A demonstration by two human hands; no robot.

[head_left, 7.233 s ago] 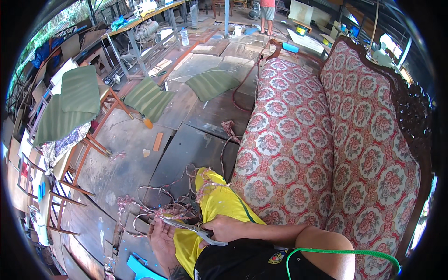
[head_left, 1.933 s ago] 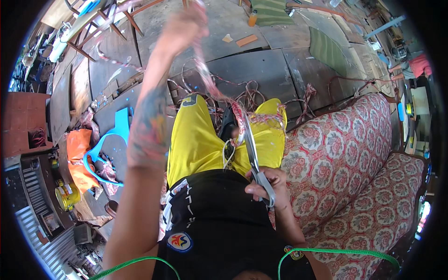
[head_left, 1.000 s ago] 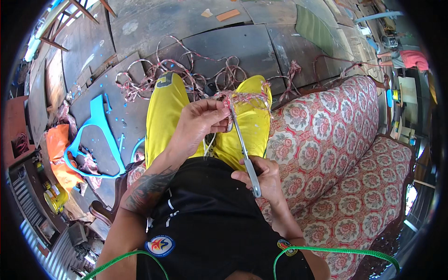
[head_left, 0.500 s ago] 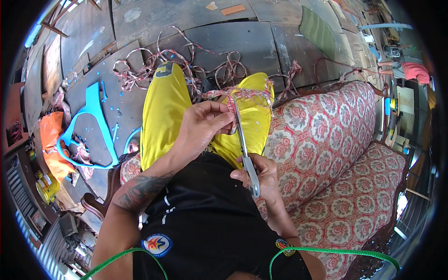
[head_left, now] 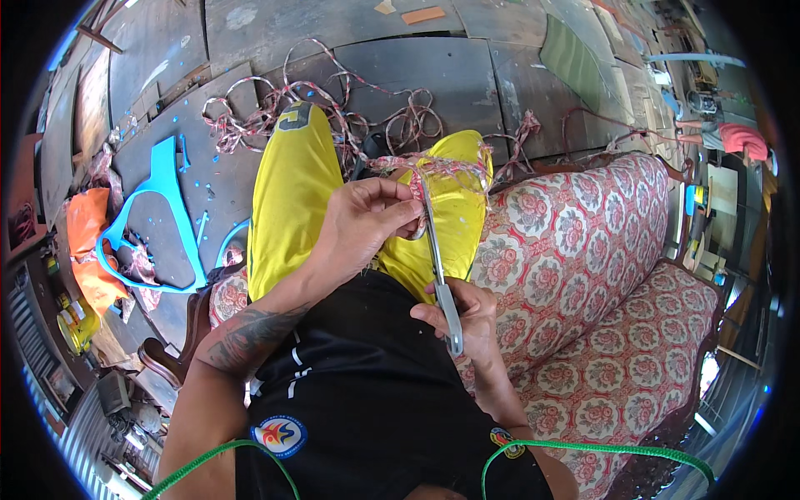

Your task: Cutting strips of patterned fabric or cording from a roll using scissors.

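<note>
My left hand (head_left: 367, 215) pinches the end of a red-and-white rope (head_left: 417, 187) above my lap. In my right hand (head_left: 471, 315) is the grey handle of a long, thin metal tool (head_left: 439, 260), its exact kind unclear. The shaft slants up and a little left from the handle, and its tip meets the rope beside my left fingertips. More of the rope lies wrapped across my right knee, over the yellow shorts (head_left: 292, 200). Which part of the shaft goes into or only touches the rope is too small to tell.
Loose coils of the rope spread over the dark board floor (head_left: 450, 75) beyond my knees. A cut blue plastic piece (head_left: 197, 258) and an orange sheet (head_left: 92, 271) lie at left. A flowered sofa (head_left: 575, 225) flanks my right side. Another person (head_left: 742, 140) is far right.
My hands, the rope end and the metal tool hold nearly the same pose. The view has shifted slightly.
</note>
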